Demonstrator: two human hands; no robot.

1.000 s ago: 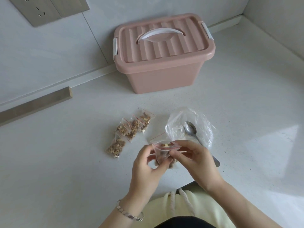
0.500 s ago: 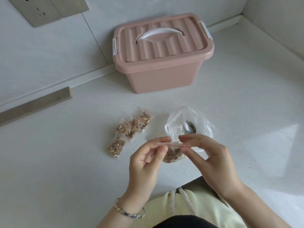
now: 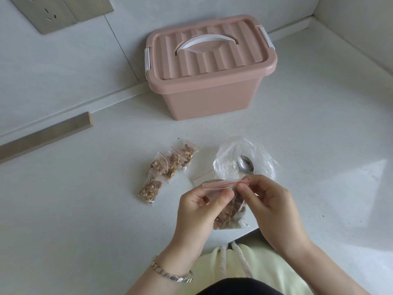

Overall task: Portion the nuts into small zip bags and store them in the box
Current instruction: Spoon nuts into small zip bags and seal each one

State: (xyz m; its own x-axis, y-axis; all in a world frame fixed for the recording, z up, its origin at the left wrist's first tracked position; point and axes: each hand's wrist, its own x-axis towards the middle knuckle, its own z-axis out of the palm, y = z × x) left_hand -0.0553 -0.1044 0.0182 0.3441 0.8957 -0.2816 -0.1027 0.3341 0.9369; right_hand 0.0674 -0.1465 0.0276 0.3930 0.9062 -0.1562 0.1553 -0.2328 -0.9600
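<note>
My left hand (image 3: 197,211) and my right hand (image 3: 269,206) both pinch the red-lined top strip of a small zip bag (image 3: 230,211) holding walnut pieces, which hangs just above the counter's front edge. Several filled small zip bags (image 3: 165,169) lie in a loose cluster on the counter to the left. A metal spoon (image 3: 245,165) rests on a crumpled large clear bag (image 3: 244,158) just behind my hands. The pink storage box (image 3: 209,94) stands at the back with its lid shut and white handle down.
The white counter (image 3: 85,209) meets a wall at the back and another wall at the far right. A wooden strip (image 3: 46,135) lies along the back left. A wall socket (image 3: 53,13) sits at upper left. One empty small zip bag (image 3: 204,175) lies by the clear bag.
The hands turned the bag's mouth from open and upright to flat and stretched sideways. Both hands now pinch along the red strip, and the bag hangs a little lower.
</note>
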